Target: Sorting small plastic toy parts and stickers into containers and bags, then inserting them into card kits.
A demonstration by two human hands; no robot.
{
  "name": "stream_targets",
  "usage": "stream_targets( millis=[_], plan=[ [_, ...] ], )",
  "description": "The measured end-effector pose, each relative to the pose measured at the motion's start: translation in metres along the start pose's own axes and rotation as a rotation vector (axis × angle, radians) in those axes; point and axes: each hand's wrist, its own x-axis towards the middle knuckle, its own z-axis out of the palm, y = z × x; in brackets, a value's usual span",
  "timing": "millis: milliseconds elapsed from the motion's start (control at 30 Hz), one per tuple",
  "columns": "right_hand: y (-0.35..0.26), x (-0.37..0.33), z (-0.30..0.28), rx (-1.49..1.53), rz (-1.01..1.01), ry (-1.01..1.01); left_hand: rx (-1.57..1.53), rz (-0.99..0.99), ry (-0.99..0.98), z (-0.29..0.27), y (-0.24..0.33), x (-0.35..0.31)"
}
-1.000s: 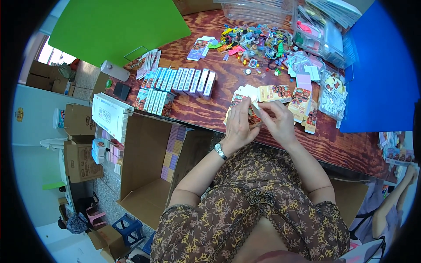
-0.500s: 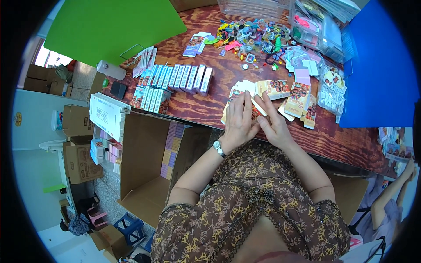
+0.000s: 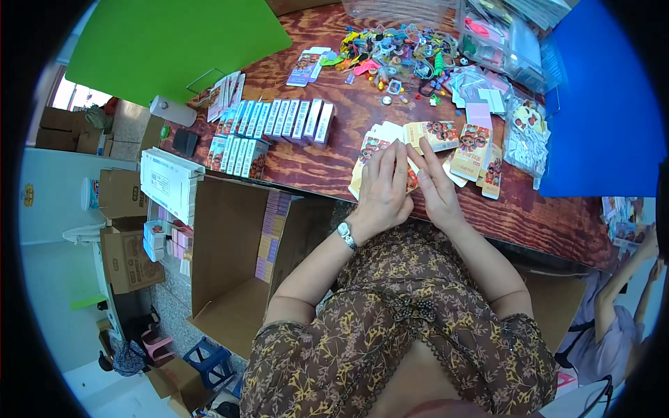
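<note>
Both my hands are over flat, folded yellow card boxes (image 3: 370, 148) near the table's front edge. My left hand (image 3: 385, 182), with a watch on its wrist, rests palm down on them, fingers stretched out. Beside it, my right hand (image 3: 437, 189) has its fingers extended too, thumb toward the left hand. A patch of a printed box shows between the hands; what lies under the palms is hidden. More yellow boxes (image 3: 471, 159) lie fanned just right of the hands, and another box (image 3: 432, 132) lies beyond the fingertips.
Rows of filled small boxes (image 3: 296, 120) stand at left. A heap of colourful small trinkets (image 3: 397, 52) lies at the back. A plastic bag of white pieces (image 3: 526, 143) sits by the blue panel (image 3: 606, 104). An open carton (image 3: 226, 258) is below the table. A co-worker's arm (image 3: 620, 279) shows at right.
My hands stay over the yellow boxes, and the right fingers have shifted slightly closer to the left hand. The co-worker's arm at right has moved up a little. The whole view has shifted slightly.
</note>
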Motion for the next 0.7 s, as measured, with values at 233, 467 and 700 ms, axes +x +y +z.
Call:
stream_targets(
  millis=[233,467,700],
  plan=[
    [0.009,-0.004,0.014,-0.092,-0.072,0.050,0.071,-0.011,-0.034,0.008,0.003,-0.002],
    [0.002,0.000,0.011,-0.110,-0.083,0.093,-0.013,-0.032,0.057,0.022,0.001,-0.002],
    [0.007,0.031,-0.090,-0.031,-0.058,0.516,-0.125,-0.040,0.200,0.015,-0.038,0.008]
  ],
)
